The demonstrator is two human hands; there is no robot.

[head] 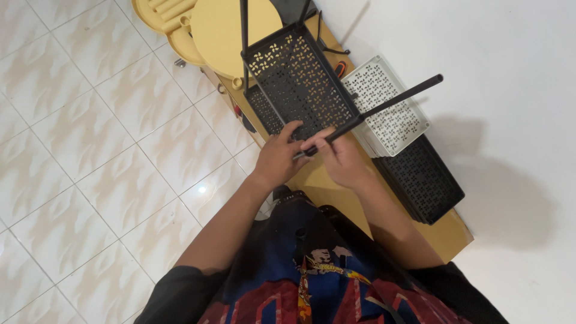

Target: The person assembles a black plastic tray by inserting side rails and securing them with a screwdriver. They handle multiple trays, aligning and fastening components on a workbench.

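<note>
1. A matt black plastic tray with perforated walls (298, 81) is seen at upper centre of the frame.
2. A slim, smooth black rod (384, 107) with a dull sheen is gripped right of centre.
3. A white perforated plastic tray (390, 108) looks matt.
4. A smooth, satin yellow tabletop (447, 231) is shown.
5. Glossy, marbled white floor tiles (90, 150) fill the left.

Black perforated tray (298, 78), white tray (390, 108)

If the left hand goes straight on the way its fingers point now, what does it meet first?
Probably the black perforated tray: the left hand points up and right, fingertips already at the tray's near edge beside the black rod in the right hand. Depth is unclear.
</note>
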